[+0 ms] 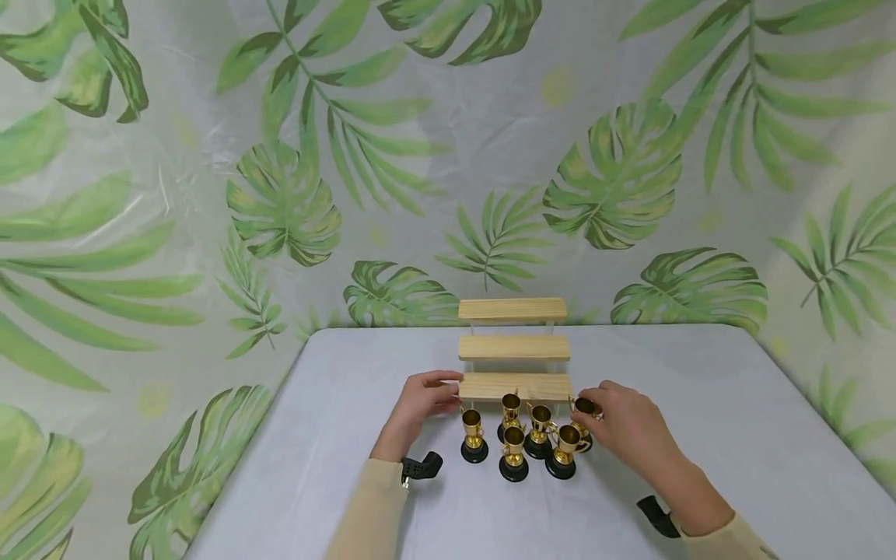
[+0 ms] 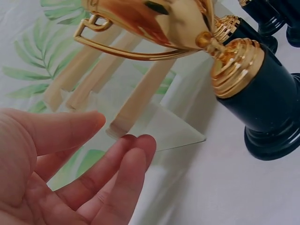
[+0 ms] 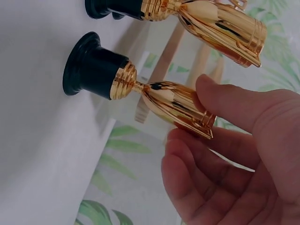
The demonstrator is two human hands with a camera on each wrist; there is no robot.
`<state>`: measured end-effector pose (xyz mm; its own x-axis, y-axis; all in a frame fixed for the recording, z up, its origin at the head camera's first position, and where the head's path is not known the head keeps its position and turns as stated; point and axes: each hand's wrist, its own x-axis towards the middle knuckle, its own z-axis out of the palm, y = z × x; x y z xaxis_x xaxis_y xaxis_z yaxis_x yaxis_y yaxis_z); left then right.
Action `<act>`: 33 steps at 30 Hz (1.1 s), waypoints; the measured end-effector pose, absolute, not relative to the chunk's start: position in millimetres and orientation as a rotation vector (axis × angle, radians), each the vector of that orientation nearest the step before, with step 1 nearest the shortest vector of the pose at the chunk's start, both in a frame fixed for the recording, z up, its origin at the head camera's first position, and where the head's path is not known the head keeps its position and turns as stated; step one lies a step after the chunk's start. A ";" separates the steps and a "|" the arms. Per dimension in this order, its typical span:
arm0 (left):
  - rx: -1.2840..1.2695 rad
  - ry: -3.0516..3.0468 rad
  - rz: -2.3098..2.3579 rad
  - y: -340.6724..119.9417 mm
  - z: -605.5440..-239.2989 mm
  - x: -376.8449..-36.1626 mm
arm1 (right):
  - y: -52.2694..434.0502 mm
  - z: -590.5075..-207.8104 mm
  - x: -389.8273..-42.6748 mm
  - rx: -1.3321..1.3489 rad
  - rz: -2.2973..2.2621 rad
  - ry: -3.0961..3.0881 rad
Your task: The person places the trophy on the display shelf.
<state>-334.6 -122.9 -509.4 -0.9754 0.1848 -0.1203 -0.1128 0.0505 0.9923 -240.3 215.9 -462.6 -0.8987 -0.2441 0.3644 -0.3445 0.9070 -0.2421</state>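
Several small gold trophy cups on black round bases stand in a group in front of a tiered wooden stand. At the group's right edge my right hand pinches the upper part of one trophy between thumb and fingers. That trophy's black base is upright by the white table surface. My left hand is at the left end of the stand's lowest shelf, fingertips right at the shelf end and slightly bent. Just to its right stands the leftmost trophy, large in the left wrist view.
Above and behind the lowest shelf are the middle shelf and top shelf, on clear supports. The remaining trophies stand close together between my hands. A leaf-patterned curtain hangs behind the white table.
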 end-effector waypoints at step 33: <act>0.015 2.073 2.097 -112.8 -522.0 -336.9 | 211.9 -464.3 -239.0 0.452 0.513 -2.736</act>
<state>-336.9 -112.8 -522.0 -0.9814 0.1433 -0.1274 -0.1290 -0.0022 0.9916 -239.0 211.9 -464.3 -0.8986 -0.2458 0.3636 -0.3608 0.8853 -0.2933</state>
